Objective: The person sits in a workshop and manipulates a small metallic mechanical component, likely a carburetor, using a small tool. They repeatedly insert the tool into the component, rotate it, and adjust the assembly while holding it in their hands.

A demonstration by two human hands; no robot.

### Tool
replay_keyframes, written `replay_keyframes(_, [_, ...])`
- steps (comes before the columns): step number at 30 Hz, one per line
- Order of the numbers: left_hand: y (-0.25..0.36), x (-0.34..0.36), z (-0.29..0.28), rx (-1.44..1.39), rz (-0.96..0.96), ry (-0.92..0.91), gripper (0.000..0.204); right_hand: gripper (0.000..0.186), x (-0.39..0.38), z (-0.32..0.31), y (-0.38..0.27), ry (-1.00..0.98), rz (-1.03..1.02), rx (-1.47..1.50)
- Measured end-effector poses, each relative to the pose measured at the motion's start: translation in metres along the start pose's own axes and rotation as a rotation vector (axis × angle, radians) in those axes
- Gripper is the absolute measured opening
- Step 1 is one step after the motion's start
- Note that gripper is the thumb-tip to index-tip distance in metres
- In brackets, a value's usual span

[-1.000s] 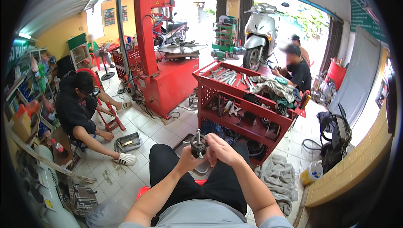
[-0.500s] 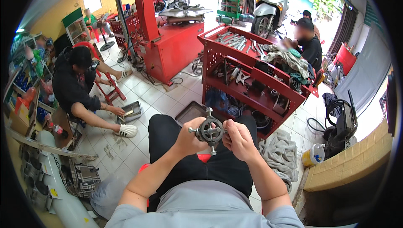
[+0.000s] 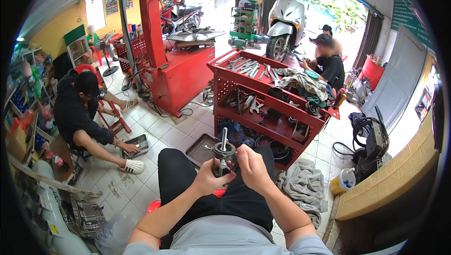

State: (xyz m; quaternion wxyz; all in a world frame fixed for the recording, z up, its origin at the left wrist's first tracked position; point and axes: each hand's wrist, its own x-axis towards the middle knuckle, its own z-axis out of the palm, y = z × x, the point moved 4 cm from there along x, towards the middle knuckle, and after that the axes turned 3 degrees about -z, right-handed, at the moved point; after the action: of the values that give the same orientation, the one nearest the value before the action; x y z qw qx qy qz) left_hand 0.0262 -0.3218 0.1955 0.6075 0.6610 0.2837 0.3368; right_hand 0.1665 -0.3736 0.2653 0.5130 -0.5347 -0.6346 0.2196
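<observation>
While the left hand (image 3: 213,178) holds a dark metal ring fitting (image 3: 224,150) from its 7 o'clock side, wrapped around the lower part, the right hand (image 3: 254,166) sits at the fitting's 4 o'clock, curled narrow; whether it pinches any part I cannot tell. The fitting is between the 2 black-trousered knees (image 3: 171,166), its bright rod (image 3: 224,135) pointing to 12 o'clock. From it, a dark tray (image 3: 197,148) lies at 9 o'clock, a red trolley (image 3: 244,83) stands at 1 o'clock and a grey cloth (image 3: 303,187) is heaped at 4 o'clock

The ringed tool (image 3: 225,151) is dark grey, the cart (image 3: 253,87) red, trousers (image 3: 176,173) black.
</observation>
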Motion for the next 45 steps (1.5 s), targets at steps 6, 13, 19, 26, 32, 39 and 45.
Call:
replay_keyframes(6, [0.002, 0.006, -0.004, -0.061, -0.009, 0.039, 0.028, 0.021, 0.007, -0.006, -0.002, -0.042, -0.009, 0.040])
replay_keyframes(13, [-0.001, 0.010, -0.004, -0.088, -0.121, -0.077, 0.023, 0.011, 0.008, 0.000, 0.022, -0.041, 0.029, 0.284])
replay_keyframes(19, [-0.029, 0.017, -0.003, -0.377, -0.139, -0.258, 0.030, 0.011, 0.007, 0.006, 0.017, -0.053, 0.128, 0.271])
replay_keyframes(26, [-0.081, 0.019, -0.006, -0.648, -0.146, -0.164, 0.034, 0.013, 0.004, 0.019, 0.023, -0.060, -0.004, 0.214])
replay_keyframes(32, [-0.094, 0.015, -0.023, -0.476, 0.079, 0.107, 0.028, 0.011, -0.002, 0.024, 0.015, -0.131, 0.004, 0.324])
replay_keyframes(39, [-0.024, 0.006, -0.015, -0.253, 0.368, 0.060, 0.018, 0.013, -0.009, 0.016, -0.002, -0.188, -0.138, 0.224])
replay_keyframes(45, [0.006, 0.000, -0.018, -0.154, 0.454, 0.154, 0.015, 0.023, -0.008, 0.007, -0.024, -0.134, -0.178, 0.255])
